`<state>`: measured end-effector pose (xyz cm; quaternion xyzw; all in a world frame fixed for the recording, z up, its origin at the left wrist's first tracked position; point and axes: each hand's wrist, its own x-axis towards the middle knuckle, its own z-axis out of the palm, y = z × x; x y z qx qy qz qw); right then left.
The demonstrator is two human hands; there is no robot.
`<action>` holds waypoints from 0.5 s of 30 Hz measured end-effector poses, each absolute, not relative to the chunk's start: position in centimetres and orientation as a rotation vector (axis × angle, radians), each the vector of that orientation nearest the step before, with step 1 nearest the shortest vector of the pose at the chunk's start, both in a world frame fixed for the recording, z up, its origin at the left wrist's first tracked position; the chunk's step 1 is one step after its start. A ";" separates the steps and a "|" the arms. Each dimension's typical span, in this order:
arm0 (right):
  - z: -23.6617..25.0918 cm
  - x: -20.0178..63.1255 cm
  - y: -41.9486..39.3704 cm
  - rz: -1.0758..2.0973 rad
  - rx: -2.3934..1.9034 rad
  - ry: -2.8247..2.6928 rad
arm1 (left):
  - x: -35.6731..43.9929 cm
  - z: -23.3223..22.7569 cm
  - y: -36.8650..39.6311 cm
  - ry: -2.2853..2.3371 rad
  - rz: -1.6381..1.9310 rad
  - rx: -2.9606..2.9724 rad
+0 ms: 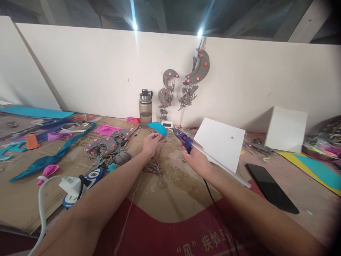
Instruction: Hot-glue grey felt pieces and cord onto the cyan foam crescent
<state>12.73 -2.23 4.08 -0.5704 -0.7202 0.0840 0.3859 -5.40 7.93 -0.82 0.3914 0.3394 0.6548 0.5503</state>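
Observation:
My left hand [151,144] pinches a blue curved piece [157,127], which looks like felt, by its lower edge. A bit of grey shows under the blue near my fingertips. In my right hand [196,159] is a blue hot glue gun [183,138], its nozzle pointing left toward the blue piece but apart from it. A long clear glue stick [223,166] juts out behind the gun, over my wrist. Grey yarn [154,167] lies loosely below my left hand, and a grey yarn ball [123,157] sits to its left.
Grey moon ornaments with pink dots lie in a pile [102,145]; others [198,67] hang on the white panel. A bottle [145,110], small white timer [167,124], white board [221,140], black phone [270,185] and power strip [96,175] surround the cardboard [170,206]. The gun's cord [213,197] trails toward me.

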 end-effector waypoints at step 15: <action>1.8 11.9 -1.4 0.376 -1.518 -1.920 | -4.1 -0.9 7.5 0.842 1.507 1.005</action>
